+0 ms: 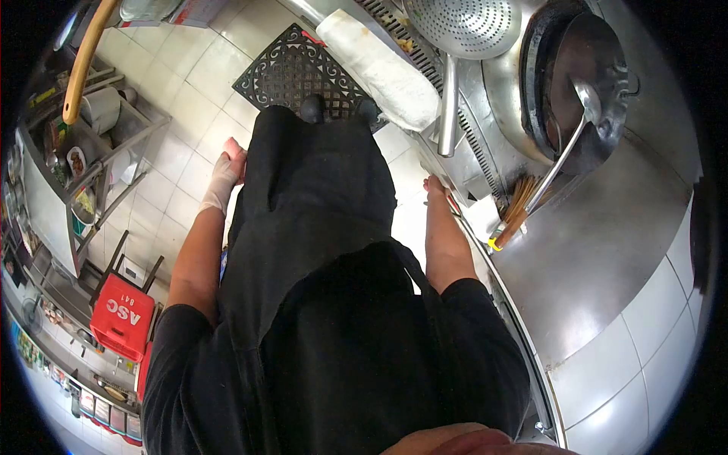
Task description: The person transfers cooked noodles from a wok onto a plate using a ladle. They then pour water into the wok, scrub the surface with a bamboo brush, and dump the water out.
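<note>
My left hand (235, 158) hangs beside the dark apron (311, 189), with a pale wrap around the wrist. Its fingers point down and away, and their shape is too foreshortened to read. On the other side, my right hand (434, 184) hangs low beside the metal front edge of the stove counter; its fingers are mostly hidden. No object shows in either hand. Nearest to the right hand on the counter are a folded white cloth (387, 72) and a bamboo brush (517, 208).
A wok (561, 98) holds a ladle (588, 102), its handle leaning over the counter. A perforated strainer (464, 26) lies beside it. Underfoot is a black mat (280, 68). At left stand a metal rack (129, 140) and a red stool (121, 315); a wooden handle (80, 72) juts in.
</note>
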`<action>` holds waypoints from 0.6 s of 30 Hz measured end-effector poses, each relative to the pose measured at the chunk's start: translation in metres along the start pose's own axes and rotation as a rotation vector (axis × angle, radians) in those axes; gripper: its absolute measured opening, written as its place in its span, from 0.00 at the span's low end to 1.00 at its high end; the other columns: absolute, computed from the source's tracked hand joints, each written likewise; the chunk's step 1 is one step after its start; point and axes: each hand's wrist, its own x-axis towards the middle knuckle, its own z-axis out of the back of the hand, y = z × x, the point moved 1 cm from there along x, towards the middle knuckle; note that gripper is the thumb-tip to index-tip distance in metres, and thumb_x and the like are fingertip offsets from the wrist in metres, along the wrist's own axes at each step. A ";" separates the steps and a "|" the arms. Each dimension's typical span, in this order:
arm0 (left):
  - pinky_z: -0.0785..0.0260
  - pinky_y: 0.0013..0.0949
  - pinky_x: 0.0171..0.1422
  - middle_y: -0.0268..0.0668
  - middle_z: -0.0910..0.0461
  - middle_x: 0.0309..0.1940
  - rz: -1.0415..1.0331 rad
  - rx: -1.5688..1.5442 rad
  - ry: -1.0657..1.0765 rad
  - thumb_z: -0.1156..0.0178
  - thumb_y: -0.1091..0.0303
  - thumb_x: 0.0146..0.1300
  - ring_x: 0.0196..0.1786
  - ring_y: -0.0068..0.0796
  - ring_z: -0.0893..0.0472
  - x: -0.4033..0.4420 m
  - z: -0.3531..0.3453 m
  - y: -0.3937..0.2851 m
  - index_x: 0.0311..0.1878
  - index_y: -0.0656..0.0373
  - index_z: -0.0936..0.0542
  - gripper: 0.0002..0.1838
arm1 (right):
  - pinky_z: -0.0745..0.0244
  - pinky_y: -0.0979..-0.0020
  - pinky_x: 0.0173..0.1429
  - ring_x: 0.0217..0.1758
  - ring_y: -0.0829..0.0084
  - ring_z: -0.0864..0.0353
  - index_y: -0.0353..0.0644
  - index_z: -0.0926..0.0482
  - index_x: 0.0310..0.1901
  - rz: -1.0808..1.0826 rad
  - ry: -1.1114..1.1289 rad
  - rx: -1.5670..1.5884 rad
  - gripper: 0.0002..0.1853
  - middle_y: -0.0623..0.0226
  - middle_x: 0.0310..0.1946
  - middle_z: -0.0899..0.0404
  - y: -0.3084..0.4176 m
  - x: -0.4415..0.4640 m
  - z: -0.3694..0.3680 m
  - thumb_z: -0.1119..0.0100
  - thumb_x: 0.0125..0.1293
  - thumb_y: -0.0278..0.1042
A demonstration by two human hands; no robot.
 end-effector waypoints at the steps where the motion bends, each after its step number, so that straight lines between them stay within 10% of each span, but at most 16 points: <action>1: 0.28 0.42 0.57 0.57 0.20 0.50 0.002 -0.032 0.000 0.40 0.40 0.59 0.53 0.48 0.18 0.001 -0.003 -0.001 0.56 0.69 0.26 0.37 | 0.31 0.77 0.14 0.17 0.70 0.21 0.34 0.35 0.48 -0.067 0.068 0.113 0.18 0.59 0.22 0.25 -0.008 0.023 0.008 0.40 0.62 0.29; 7: 0.29 0.43 0.57 0.59 0.20 0.50 -0.006 0.111 0.003 0.41 0.40 0.59 0.54 0.51 0.19 0.005 -0.004 -0.003 0.56 0.69 0.26 0.38 | 0.43 0.72 0.17 0.17 0.65 0.35 0.39 0.37 0.46 0.272 -0.083 -0.215 0.25 0.54 0.26 0.31 -0.013 0.000 -0.004 0.38 0.59 0.47; 11: 0.28 0.42 0.56 0.57 0.19 0.49 -0.029 0.122 -0.019 0.42 0.40 0.60 0.53 0.49 0.18 -0.004 -0.002 -0.009 0.56 0.69 0.26 0.37 | 0.50 0.67 0.19 0.19 0.67 0.47 0.47 0.37 0.42 -0.126 0.057 0.350 0.28 0.61 0.21 0.43 -0.045 0.107 0.019 0.39 0.51 0.59; 18: 0.27 0.41 0.54 0.54 0.18 0.48 0.001 0.034 0.008 0.41 0.42 0.61 0.49 0.45 0.17 0.001 -0.010 -0.003 0.56 0.67 0.26 0.35 | 0.43 0.60 0.26 0.26 0.67 0.43 0.49 0.36 0.37 -0.066 0.150 0.085 0.31 0.61 0.27 0.41 -0.049 0.125 0.024 0.35 0.43 0.63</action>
